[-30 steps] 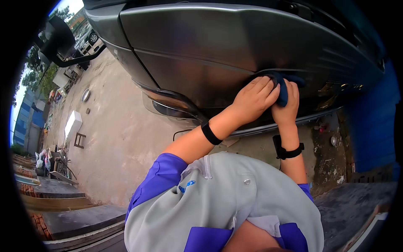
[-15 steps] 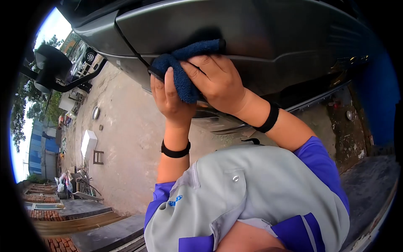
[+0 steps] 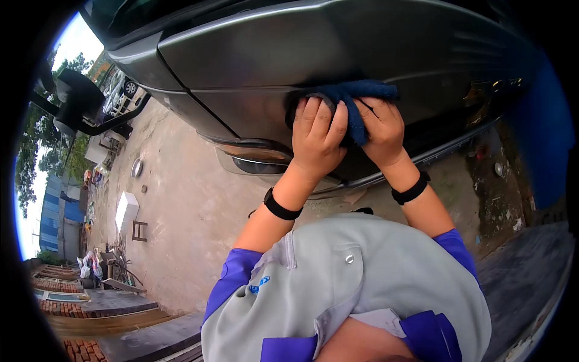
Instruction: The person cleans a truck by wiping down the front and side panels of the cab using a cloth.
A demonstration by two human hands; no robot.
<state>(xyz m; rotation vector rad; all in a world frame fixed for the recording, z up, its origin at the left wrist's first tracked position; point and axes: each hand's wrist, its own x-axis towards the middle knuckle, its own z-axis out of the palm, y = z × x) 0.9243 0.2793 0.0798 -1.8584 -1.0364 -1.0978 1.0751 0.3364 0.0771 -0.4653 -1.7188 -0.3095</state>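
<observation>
- the blue cloth (image 3: 356,114) has come back from the seam (image 3: 196,99), where it lay half a second ago, to the middle stretch of the grey panel (image 3: 253,57); a second ago it was further right than now; both hands have gone with it each time
- this suggests a to-and-fro pass along the crease (image 3: 253,89) of the panel, with much the same stretch covered more than once; whether the surface has changed under it, i cannot tell
- the left hand (image 3: 315,142) has its fingers bent over the bunched left part of the cloth; the right hand (image 3: 384,134) is closed on the folds just beside it; both grip the cloth, though some fingertips are hidden in it
- the cloth sits at the panel, between and above the hands, and looks pressed to it; the exact contact is hidden beneath
- it is deep blue and soft-looking, crumpled rather than flat; one end sticks out to the right past the fingers, and a fold hangs down between the hands; a darker edge shows by the left fingers
- the panel is dark and glossy, with blurred reflections
</observation>
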